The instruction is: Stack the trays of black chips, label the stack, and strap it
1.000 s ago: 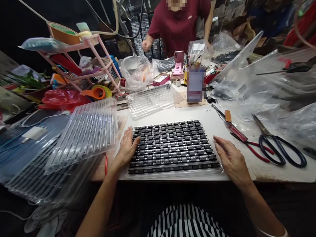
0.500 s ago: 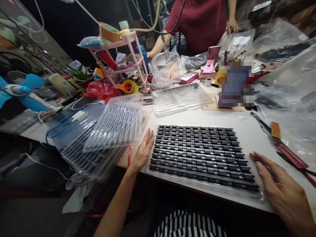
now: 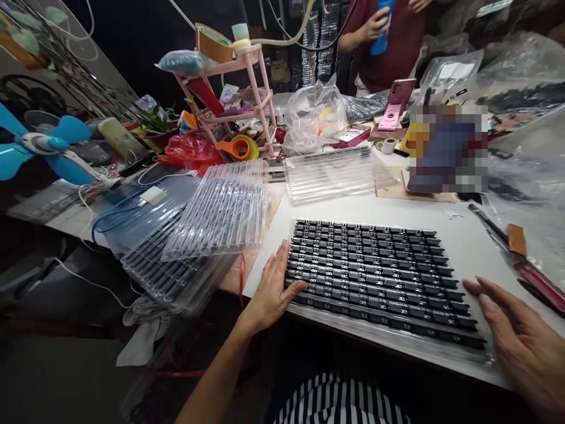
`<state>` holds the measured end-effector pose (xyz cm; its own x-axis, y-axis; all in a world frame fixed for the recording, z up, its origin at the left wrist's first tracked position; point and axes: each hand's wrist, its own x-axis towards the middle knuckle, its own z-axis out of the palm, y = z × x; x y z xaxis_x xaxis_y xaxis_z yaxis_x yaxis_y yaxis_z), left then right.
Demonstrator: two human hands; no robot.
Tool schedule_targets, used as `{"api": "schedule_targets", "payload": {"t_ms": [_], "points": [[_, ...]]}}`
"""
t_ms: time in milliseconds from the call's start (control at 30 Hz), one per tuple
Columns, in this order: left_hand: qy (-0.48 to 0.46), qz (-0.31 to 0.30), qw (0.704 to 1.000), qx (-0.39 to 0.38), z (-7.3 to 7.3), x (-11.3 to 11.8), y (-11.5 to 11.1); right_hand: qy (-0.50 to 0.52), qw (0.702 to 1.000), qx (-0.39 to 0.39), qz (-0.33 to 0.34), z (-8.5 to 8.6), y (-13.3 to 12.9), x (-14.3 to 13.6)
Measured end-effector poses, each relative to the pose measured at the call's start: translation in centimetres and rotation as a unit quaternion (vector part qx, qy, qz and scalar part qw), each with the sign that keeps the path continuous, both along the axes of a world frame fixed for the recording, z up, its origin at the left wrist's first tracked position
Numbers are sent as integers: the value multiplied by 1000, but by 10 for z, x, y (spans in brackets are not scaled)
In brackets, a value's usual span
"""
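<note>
A clear plastic tray [image 3: 375, 277] filled with rows of black parts lies flat on the white table near its front edge. At its left edge rests my left hand [image 3: 273, 288], fingers extended and the thumb over the front left corner of the rows. My right hand [image 3: 521, 335] is beside the tray's right edge, fingers loosely spread, with nothing visible in it. Whether its fingertips touch the tray is hard to tell. Behind the filled tray lies a clear ribbed tray [image 3: 331, 176].
Ribbed trays [image 3: 220, 212] are stacked at the left, near a blue fan [image 3: 48, 144]. A pink rack [image 3: 256, 88] stands behind. Further back a person [image 3: 392, 53] holds a blue bottle [image 3: 382, 29]. A red-handled cutter [image 3: 541, 285] lies at the right.
My left thumb has come over the tray's edge, and the hand now touches the tray. The person opposite has lifted the blue bottle off the table. The view has shifted slightly left.
</note>
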<state>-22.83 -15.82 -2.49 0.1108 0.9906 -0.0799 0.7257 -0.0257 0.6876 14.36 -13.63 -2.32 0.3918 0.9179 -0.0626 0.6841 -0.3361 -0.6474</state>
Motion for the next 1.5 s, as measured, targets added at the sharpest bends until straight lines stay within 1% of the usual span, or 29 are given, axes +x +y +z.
{"api": "schedule_targets", "payload": {"t_ms": [100, 167, 267, 367, 433, 533, 700, 767, 833, 900, 933, 967, 1033, 1100, 1133, 1233, 1300, 1400, 1500], "points": [[-31, 18, 999, -19, 2, -5, -14, -13, 1000, 5, 0, 0, -1, 0], [-35, 22, 999, -17, 4, -7, -25, -22, 1000, 4, -3, 1, -1, -1], [-19, 30, 999, -4, 4, -8, -40, -47, 999, 5, -7, 1, -2, -2], [15, 42, 999, 9, 0, -6, -48, -76, 997, 20, 2, -3, -2, 0], [37, 41, 998, 31, -5, -5, -49, -86, 996, 25, 13, -5, -3, 3], [63, 38, 995, 73, -12, -2, -49, -92, 996, 14, 8, -4, -3, 3], [88, 45, 990, 100, -16, 2, -46, -63, 998, -3, -1, 3, -1, -6], [95, 34, 988, 114, -17, 2, -46, -46, 999, 22, 1, 0, 0, -8], [105, 27, 984, 139, -22, 2, -47, -25, 997, 73, 31, -7, -1, -6], [118, 31, 977, 177, -30, 0, -48, -8, 988, 125, 87, -14, 1, 0], [123, 35, 971, 202, -35, -2, -47, -10, 984, 147, 100, -17, 3, 6], [124, 37, 966, 222, -40, -5, -45, -38, 979, 170, 102, -18, 7, 14], [136, 28, 962, 235, -50, -11, -40, -136, 968, 189, 88, -18, 14, 35], [155, 8, 960, 235, -56, -15, -36, -224, 956, 176, 65, -14, 20, 58], [162, 1, 958, 235, -58, -17, -35, -250, 953, 165, 52, -12, 22, 68], [155, 4, 957, 245, -59, -21, -35, -282, 949, 140, 23, -6, 24, 92], [142, 8, 963, 230, -57, -24, -36, -294, 947, 126, 18, -2, 25, 100], [115, 14, 977, 177, -52, -29, -34, -297, 947, 115, 33, 4, 34, 99], [69, 41, 986, 148, -43, -29, -26, -289, 949, 108, 61, 10, 62, 92]]}}
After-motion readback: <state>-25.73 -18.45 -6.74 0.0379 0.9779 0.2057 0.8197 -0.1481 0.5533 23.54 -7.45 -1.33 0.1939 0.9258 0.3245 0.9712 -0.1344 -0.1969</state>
